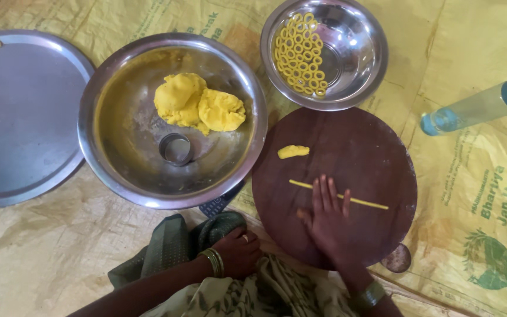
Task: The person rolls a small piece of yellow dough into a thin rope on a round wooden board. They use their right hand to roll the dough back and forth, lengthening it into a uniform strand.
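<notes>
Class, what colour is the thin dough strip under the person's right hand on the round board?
Yellow: the dough strip on the dark brown board, in the head view.

Yellow dough, dark brown board, silver bowl.

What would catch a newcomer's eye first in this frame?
The right hand lies flat on a thin yellow dough strand across the round wooden board. Bright yellow dough lumps sit in the large steel bowl at centre, and small dough rings line the smaller bowl above the board.
</notes>
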